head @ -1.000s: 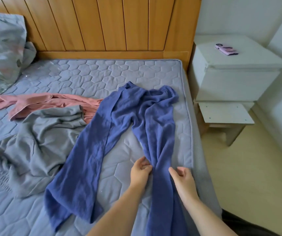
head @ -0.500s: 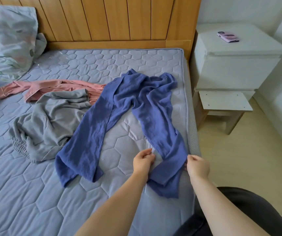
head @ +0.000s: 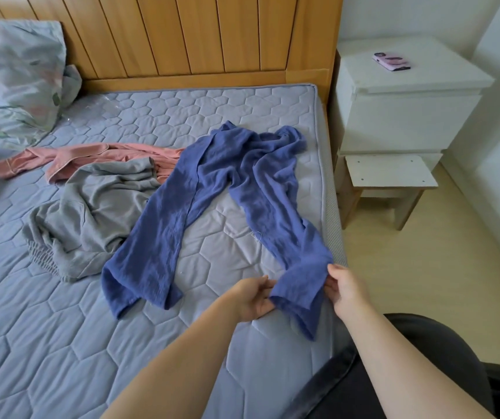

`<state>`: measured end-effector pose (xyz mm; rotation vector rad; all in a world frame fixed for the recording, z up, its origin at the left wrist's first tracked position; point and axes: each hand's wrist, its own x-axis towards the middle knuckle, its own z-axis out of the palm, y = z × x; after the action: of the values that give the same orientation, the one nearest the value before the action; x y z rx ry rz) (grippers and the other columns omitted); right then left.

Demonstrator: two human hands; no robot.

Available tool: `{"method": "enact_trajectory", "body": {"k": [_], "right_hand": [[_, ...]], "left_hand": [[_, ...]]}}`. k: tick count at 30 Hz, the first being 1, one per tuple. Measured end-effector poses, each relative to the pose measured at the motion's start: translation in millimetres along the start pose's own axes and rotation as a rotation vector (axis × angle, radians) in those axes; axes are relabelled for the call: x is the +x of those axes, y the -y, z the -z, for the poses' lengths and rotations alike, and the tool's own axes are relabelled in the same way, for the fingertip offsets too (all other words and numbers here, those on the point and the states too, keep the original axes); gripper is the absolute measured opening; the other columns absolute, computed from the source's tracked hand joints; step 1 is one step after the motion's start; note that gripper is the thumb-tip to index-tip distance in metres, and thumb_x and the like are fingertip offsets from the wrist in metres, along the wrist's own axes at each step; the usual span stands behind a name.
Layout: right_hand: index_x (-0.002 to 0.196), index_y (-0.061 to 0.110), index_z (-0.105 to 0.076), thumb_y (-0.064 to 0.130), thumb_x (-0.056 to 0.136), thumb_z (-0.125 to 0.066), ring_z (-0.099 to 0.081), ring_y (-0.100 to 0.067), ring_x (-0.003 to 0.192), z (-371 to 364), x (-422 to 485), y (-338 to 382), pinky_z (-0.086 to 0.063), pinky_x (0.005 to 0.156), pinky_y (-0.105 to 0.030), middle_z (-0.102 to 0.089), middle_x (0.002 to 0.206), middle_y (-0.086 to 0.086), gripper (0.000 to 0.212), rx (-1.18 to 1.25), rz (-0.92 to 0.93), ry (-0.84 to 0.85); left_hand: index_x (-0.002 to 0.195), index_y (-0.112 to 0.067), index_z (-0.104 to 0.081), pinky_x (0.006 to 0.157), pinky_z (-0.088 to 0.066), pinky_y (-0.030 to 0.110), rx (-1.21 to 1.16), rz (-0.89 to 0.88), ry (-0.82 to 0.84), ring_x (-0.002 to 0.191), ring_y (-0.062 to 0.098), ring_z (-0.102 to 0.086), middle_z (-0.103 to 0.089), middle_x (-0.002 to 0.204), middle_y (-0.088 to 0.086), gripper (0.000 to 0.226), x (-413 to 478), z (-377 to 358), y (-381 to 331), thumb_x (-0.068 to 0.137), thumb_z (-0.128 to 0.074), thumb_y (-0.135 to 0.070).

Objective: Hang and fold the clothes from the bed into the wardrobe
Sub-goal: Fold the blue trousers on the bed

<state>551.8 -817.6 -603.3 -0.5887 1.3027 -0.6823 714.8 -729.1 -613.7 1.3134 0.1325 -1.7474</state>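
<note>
Head view: left hand (head: 253,298) and right hand (head: 348,290), fingers pinching, hold a leg hem of blue trousers (head: 164,234) at 5 o'clock on bed (head: 46,343).

The near left of the quilted grey-blue mattress (head: 46,343) lies bare, an open way for a hand as far as the crumpled grey garment (head: 91,213). Beyond it, a pink garment (head: 61,158) and a floral pillow (head: 13,74) take up the far left. The blue crinkled trousers (head: 212,182) sprawl across the middle and right, with a bare wedge between their legs (wide near, narrowing far). The left hand (head: 251,300) and right hand (head: 348,290) pinch the right hem at the near right edge. A slatted wooden headboard (head: 197,34) closes the far side. To the right lies open pale floor (head: 439,267). At the far right, a white bedside cabinet (head: 409,110) and a small white-topped stool (head: 387,173) stand just beside the bed.
</note>
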Motion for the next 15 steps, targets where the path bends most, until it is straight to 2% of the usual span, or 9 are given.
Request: {"method": "enact_trajectory", "body": {"k": [2, 4, 7, 9, 10, 11, 13, 15], "right_hand": [[0.102, 0.002, -0.060, 0.007, 0.094, -0.053, -0.062, -0.024, 0.069, 7.7, 0.8, 2.7, -0.051, 0.063, -0.029, -0.065, 0.077, -0.009, 0.011, 0.040, -0.049, -0.133], [0.112, -0.004, -0.059, 0.007, 0.092, -0.058, -0.059, -0.026, 0.077, 16.0, 1.9, 2.4, -0.051, 0.071, -0.033, -0.063, 0.092, -0.014, 0.023, 0.016, -0.074, -0.263], [0.108, -0.005, -0.059, 0.004, 0.094, -0.051, -0.059, -0.024, 0.077, 18.8, -3.5, 7.0, -0.050, 0.073, -0.032, -0.060, 0.116, -0.018, 0.018, -0.018, -0.065, -0.185], [0.120, -0.006, -0.054, 0.003, 0.097, -0.044, -0.062, -0.032, 0.096, 17.5, -5.5, 8.9, -0.049, 0.081, -0.036, -0.056, 0.127, -0.021, 0.027, 0.028, -0.060, -0.147], [0.125, -0.004, -0.052, 0.004, 0.098, -0.042, -0.061, -0.034, 0.103, 16.8, -6.6, 9.0, -0.050, 0.082, -0.035, -0.057, 0.126, -0.021, 0.030, 0.087, -0.061, -0.139], [0.126, -0.002, -0.051, 0.006, 0.100, -0.040, -0.062, -0.032, 0.098, 15.3, -8.5, 9.0, -0.052, 0.080, -0.032, -0.060, 0.119, -0.019, 0.030, 0.122, -0.065, -0.108], [0.119, 0.004, -0.052, 0.011, 0.103, -0.034, -0.062, -0.022, 0.074, 10.7, -13.7, 8.3, -0.053, 0.065, -0.024, -0.065, 0.090, -0.012, 0.024, 0.157, -0.088, -0.027], [0.098, 0.004, -0.054, 0.012, 0.104, -0.032, -0.065, -0.017, 0.054, 6.6, -16.4, 8.1, -0.052, 0.047, -0.019, -0.067, 0.061, -0.007, 0.025, 0.193, -0.109, 0.019]], "left_hand": [[0.105, 0.002, -0.060, 0.049, -0.054, 0.023, 0.045, 0.017, -0.021, 0.063, 0.019, -0.070, -0.071, 0.085, 0.011, 0.029, -2.5, -1.9, 2.9, 0.103, -0.033, -0.012], [0.102, -0.005, -0.061, 0.048, -0.052, 0.018, 0.139, 0.007, -0.059, 0.058, 0.013, -0.068, -0.071, 0.085, 0.005, 0.023, -1.7, -11.8, 5.2, 0.102, -0.042, -0.016], [0.084, -0.019, -0.065, 0.052, -0.046, 0.013, 0.305, 0.001, -0.124, 0.056, 0.004, -0.056, -0.064, 0.061, -0.008, 0.015, 3.5, -31.4, 5.8, 0.093, -0.059, -0.029], [0.079, -0.020, -0.065, 0.050, -0.042, 0.012, 0.365, -0.012, -0.154, 0.053, 0.003, -0.051, -0.059, 0.054, -0.009, 0.010, 7.5, -36.7, 5.0, 0.088, -0.067, -0.025], [0.079, -0.019, -0.064, 0.048, -0.041, 0.012, 0.351, -0.018, -0.147, 0.049, 0.002, -0.049, -0.058, 0.053, -0.008, 0.009, 8.9, -36.7, 3.7, 0.088, -0.066, -0.021], [0.081, -0.018, -0.064, 0.048, -0.041, 0.013, 0.328, -0.021, -0.134, 0.048, 0.003, -0.050, -0.059, 0.054, -0.007, 0.008, 8.5, -36.1, 2.8, 0.089, -0.065, -0.019], [0.089, -0.015, -0.067, 0.057, -0.049, 0.017, 0.294, -0.026, -0.100, 0.060, 0.007, -0.059, -0.066, 0.066, -0.004, 0.007, 5.2, -33.5, 1.6, 0.089, -0.065, -0.022], [0.097, -0.013, -0.068, 0.071, -0.053, 0.025, 0.257, -0.031, -0.080, 0.081, 0.014, -0.065, -0.070, 0.087, 0.001, 0.020, 4.2, -34.1, -0.1, 0.088, -0.067, -0.031]]}}
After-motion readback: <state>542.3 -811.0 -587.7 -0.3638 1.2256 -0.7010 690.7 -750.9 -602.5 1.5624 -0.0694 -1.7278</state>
